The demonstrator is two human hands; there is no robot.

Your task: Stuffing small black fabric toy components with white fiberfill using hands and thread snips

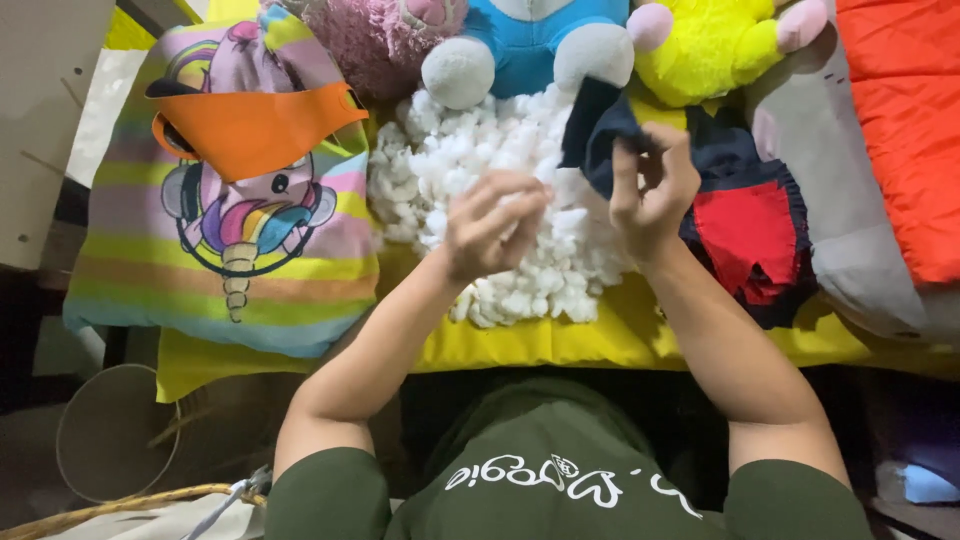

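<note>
Looking down, head view: your left hand (492, 225) pinches a tuft off the white stuffing pile (500, 190) on the yellow sheet (600, 335). Your right hand (655, 185), fingers curled, grips the dark fabric casing (600, 125), flat; most stuffing remains outside.

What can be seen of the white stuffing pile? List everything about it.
The pile of white fluffy stuffing looks like loose polyester fibre in small clumped tufts, heaped in an uneven mound. It lies on the yellow cloth in front of the person, below the blue and white plush toy, whose round white paws rest at its top edge. The left hand is over the heap with fingers pinched on a tuft. The dark navy fabric piece, held by the right hand, overlaps its right side.
</note>
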